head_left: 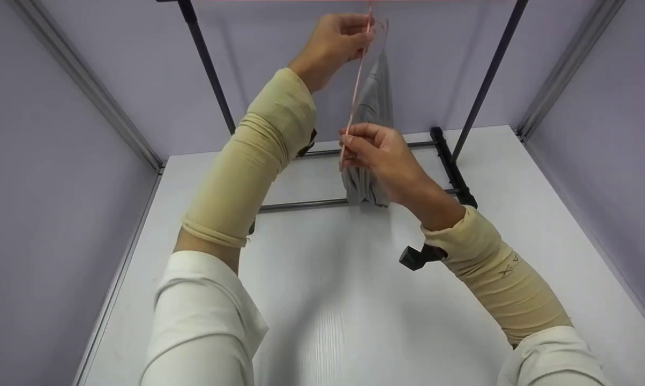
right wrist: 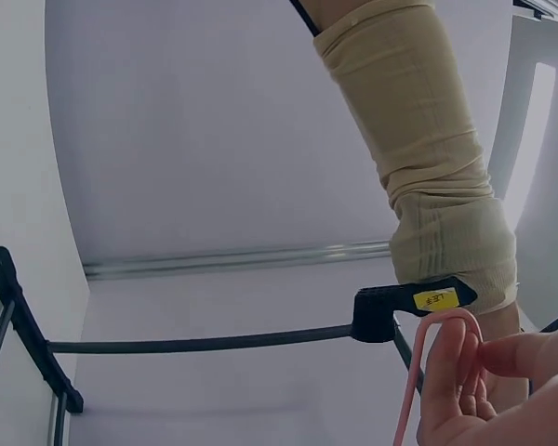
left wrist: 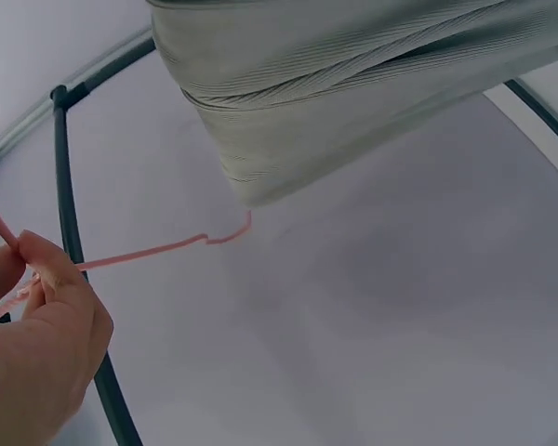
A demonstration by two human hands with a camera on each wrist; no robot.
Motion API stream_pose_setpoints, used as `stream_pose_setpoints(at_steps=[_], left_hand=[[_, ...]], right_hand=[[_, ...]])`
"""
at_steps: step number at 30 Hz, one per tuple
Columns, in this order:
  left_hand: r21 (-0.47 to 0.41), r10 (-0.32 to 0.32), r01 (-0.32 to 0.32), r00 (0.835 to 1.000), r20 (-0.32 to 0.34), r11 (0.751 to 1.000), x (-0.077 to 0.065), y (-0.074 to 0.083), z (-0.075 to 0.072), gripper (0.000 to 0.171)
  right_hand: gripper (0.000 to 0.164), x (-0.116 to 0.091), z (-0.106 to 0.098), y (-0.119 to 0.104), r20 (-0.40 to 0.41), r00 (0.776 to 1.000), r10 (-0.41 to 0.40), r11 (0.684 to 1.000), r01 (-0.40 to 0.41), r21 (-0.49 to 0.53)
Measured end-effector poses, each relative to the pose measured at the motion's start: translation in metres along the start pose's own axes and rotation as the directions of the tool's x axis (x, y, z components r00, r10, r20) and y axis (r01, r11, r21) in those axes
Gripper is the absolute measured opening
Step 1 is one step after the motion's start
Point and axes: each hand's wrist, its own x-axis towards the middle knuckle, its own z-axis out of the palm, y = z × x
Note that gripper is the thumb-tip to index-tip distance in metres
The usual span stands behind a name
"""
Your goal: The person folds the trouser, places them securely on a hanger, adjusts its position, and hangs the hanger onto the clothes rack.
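Observation:
Both hands hold a thin pink clothes hanger (head_left: 357, 88), seen nearly edge-on in the head view. My left hand (head_left: 337, 40) pinches its upper part, near the top of that view. Lower down, my right hand (head_left: 379, 155) grips the other end between thumb and fingers; the right wrist view shows the rounded pink bend (right wrist: 437, 321) against those fingers. Behind the hands hangs a folded grey garment (head_left: 375, 102), with a thin pink piece at its top. In the left wrist view the garment (left wrist: 353, 102) is above and right of the left hand (left wrist: 46, 325).
A black-framed rack stands behind, with dark uprights (head_left: 491, 75) on either side and thin lower rails (head_left: 306, 205) near the white floor (head_left: 322, 300). Pale walls (head_left: 44, 214) enclose it. A black camera mount (head_left: 419, 257) sticks out from the right wrist.

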Motion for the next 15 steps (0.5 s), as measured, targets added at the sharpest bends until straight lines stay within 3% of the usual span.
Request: stream_pose_setpoints(at_steps=[15], left_hand=[[-0.095, -0.084, 0.081, 0.996, -0.027, 0.992, 0.022, -0.016, 0.001, 0.034]], right_hand=[[0.014, 0.029, -0.006, 0.01, -0.089, 0.996, 0.017, 0.998, -0.012, 0.055]])
